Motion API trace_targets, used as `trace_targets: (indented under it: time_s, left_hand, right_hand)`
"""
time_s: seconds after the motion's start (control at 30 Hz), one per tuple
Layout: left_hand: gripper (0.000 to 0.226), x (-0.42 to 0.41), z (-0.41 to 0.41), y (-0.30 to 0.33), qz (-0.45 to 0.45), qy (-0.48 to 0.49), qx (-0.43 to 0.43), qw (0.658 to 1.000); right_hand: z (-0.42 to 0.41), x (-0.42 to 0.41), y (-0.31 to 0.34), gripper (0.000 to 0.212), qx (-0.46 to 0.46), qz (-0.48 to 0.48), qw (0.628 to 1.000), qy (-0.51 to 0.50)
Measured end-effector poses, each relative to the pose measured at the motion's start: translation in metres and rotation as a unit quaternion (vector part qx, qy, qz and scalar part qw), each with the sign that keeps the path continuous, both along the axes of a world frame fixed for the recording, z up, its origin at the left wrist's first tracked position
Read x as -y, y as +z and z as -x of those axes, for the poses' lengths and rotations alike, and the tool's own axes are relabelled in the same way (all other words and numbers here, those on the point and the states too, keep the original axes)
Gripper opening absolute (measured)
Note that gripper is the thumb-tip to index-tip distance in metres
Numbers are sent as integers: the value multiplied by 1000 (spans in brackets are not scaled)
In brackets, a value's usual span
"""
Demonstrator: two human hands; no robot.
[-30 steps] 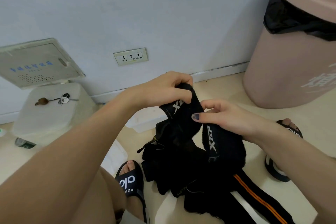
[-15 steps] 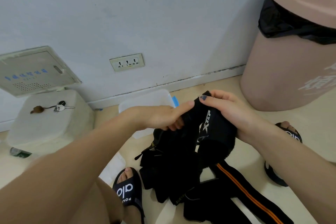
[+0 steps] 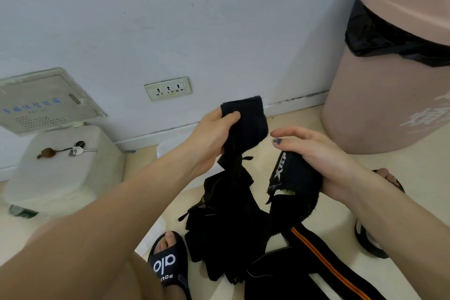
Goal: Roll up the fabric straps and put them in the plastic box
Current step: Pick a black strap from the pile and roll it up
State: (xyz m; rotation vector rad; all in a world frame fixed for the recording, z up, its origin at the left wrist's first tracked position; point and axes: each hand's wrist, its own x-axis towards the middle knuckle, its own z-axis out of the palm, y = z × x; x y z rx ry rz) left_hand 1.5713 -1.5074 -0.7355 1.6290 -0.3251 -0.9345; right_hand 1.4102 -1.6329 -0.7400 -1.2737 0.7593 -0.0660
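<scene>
Gripping one end of a black fabric strap [image 3: 246, 124], the left hand [image 3: 209, 139] is lifting it up. Its length is trailing down to a dark pile of straps [image 3: 233, 234] below both hands. The right hand [image 3: 323, 161], fingers loosely curled, is cradling a logo-printed strap section [image 3: 292, 175]. Rolling seems barely started; next, one end likely needs winding tightly. The plastic box [image 3: 168, 145] is peeking out just beyond the left wrist.

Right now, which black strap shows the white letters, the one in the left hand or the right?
The strap in the right hand: its strap carries white XTEP lettering. The strap gripped by the left hand shows plain black.
</scene>
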Motion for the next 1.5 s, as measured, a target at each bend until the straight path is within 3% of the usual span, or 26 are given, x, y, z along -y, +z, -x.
trace_targets:
  time_s: [0.23, 0.5, 0.67, 1.0, 1.13, 1.27, 1.4, 1.5]
  left_hand:
    - [34, -2, -12, 7, 19, 9, 8, 1000]
    - [45, -2, -5, 13, 43, -47, 2, 998]
    - [67, -1, -8, 15, 55, -68, 35, 995]
    - [68, 1, -5, 10, 64, -90, 27, 994]
    - [63, -2, -19, 8, 16, -33, 72, 997]
    - [52, -9, -27, 6, -87, -17, 191, 978]
    - [54, -8, -23, 2, -107, -63, 274, 954]
    - [48, -8, -16, 1, -94, -165, 307, 932]
  right_hand:
    - [3, 15, 7, 19, 9, -7, 999, -42]
    - [-4, -9, 14, 38, 25, -38, 992, 120]
    - [-11, -25, 3, 20, -14, -14, 992, 125]
    - [-10, -15, 7, 21, 2, -19, 997, 75]
    - [-6, -5, 13, 25, -13, -2, 999, 42]
    - [-2, 7, 21, 20, 14, 6, 1000, -8]
    - [-2, 11, 26, 19, 60, -26, 996, -62]
    - [-5, 12, 27, 19, 90, -58, 990, -90]
